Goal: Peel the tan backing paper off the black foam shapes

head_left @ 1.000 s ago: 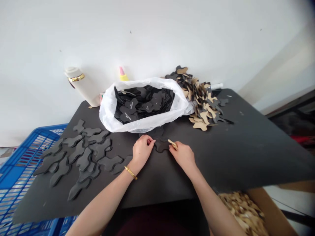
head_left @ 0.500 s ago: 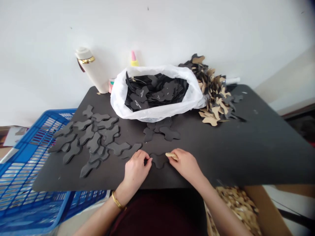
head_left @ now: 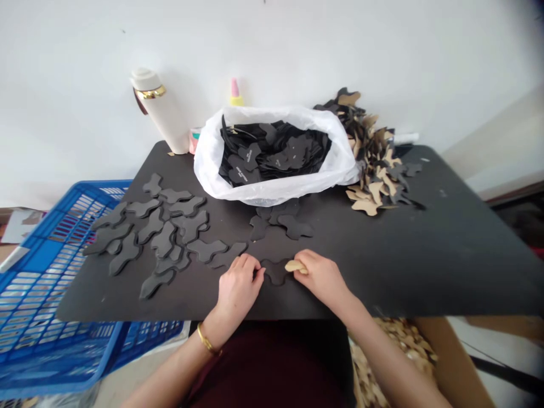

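Observation:
A dark, wavy-edged flat piece [head_left: 275, 273] lies on the black table between my hands. At its left end, my left hand [head_left: 241, 281] is closed, thumb and forefinger pinched on the tip. My right hand [head_left: 322, 279] is closed on a small tan piece [head_left: 294, 266], held over the right end of the dark piece; the fingers hide part of both. Just beyond lie a few similar loose dark pieces [head_left: 295, 226]. To the left of my left hand, dark pieces [head_left: 164, 241] are spread out, some overlapping.
A white plastic bag [head_left: 272, 195] full of dark pieces stands at the back. Right of it is a heap of black and tan pieces [head_left: 376, 184]. A white flask [head_left: 159, 113] stands back left. Blue basket [head_left: 55, 238] is at the left; below right, a cardboard box [head_left: 457, 362] holds tan scraps.
The view has shifted slightly. More of the tan piece shows, tilted up in my right hand; both hands stay at the ends of the dark piece.

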`<state>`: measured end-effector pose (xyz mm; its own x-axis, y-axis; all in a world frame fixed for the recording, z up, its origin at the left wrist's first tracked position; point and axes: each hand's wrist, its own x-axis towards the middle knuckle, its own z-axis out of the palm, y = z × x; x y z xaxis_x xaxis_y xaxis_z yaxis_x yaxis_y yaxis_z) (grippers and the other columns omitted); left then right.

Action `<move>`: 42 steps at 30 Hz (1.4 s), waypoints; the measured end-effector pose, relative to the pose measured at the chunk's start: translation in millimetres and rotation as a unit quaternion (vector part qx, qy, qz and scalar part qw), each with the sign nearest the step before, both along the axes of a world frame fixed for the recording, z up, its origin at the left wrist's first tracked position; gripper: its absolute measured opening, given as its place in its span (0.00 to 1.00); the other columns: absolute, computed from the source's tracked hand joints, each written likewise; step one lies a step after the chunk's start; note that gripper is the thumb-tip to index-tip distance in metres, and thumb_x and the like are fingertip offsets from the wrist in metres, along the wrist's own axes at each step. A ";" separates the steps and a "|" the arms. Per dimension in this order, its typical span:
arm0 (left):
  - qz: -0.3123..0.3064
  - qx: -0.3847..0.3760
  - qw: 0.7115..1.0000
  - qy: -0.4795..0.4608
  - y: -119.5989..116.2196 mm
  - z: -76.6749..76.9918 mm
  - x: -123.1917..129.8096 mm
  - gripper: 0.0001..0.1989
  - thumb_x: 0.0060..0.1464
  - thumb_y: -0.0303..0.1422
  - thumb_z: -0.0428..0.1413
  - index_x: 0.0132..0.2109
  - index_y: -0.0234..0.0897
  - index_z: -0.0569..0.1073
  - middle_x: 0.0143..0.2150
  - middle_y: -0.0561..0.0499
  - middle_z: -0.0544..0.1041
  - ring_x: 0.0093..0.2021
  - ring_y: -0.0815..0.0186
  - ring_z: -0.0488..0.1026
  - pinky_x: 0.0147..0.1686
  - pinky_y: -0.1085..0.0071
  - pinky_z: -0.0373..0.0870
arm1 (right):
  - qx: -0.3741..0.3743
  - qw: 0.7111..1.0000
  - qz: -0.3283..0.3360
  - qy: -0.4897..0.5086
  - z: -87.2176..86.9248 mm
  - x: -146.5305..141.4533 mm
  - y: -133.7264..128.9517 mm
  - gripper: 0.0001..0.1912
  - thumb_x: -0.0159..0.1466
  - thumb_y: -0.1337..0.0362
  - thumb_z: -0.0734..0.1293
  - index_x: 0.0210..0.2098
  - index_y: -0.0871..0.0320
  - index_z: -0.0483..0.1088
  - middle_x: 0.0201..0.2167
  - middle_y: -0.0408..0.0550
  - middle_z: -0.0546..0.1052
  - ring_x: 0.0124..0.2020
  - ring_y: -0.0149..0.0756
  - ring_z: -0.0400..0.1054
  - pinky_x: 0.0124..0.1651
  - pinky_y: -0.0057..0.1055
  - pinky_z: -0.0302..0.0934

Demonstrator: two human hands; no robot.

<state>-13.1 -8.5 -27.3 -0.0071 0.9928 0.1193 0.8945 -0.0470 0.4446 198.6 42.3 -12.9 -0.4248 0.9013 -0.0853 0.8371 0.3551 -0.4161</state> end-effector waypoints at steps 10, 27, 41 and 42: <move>0.023 -0.022 0.999 -0.024 0.7 5.6 0.7 0.05 0.59 0.30 0.56 0.34 0.40 0.68 0.35 0.52 0.74 0.37 0.63 0.72 0.33 0.70 0.61 | -0.036 0.999 -0.013 -0.012 13.9 -3.4 11.7 0.08 0.63 0.64 0.64 0.27 0.56 0.66 0.29 0.42 0.74 0.30 0.32 0.66 0.30 0.29 0.45; 0.022 -0.083 0.996 0.014 7.5 16.9 2.0 0.05 0.57 0.29 0.57 0.33 0.40 0.68 0.36 0.54 0.74 0.38 0.64 0.72 0.31 0.70 0.59 | -0.007 0.998 -0.005 -0.068 8.2 -9.1 10.7 0.07 0.62 0.64 0.66 0.28 0.56 0.66 0.32 0.40 0.74 0.29 0.31 0.68 0.28 0.29 0.42; -0.134 -0.002 0.982 0.131 19.4 23.9 -15.7 0.11 0.63 0.38 0.54 0.45 0.35 0.73 0.45 0.44 0.79 0.48 0.54 0.75 0.43 0.62 0.69 | -0.019 0.989 -0.131 -0.065 -7.1 8.1 15.4 0.18 0.58 0.49 0.71 0.37 0.54 0.65 0.40 0.44 0.76 0.35 0.39 0.72 0.28 0.28 0.50; -0.199 0.045 0.970 0.132 18.2 21.9 -10.3 0.14 0.65 0.37 0.52 0.52 0.33 0.71 0.54 0.42 0.76 0.57 0.53 0.70 0.52 0.58 0.66 | -0.013 0.990 -0.129 -0.055 -8.6 10.5 15.0 0.17 0.58 0.50 0.71 0.37 0.54 0.65 0.40 0.44 0.76 0.35 0.39 0.73 0.29 0.28 0.51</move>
<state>-23.4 9.6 -5.4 0.4174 0.8959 0.1521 0.8795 -0.4404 0.1806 209.1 57.4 -21.5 -0.1674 0.9755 -0.1428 0.9390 0.1136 -0.3245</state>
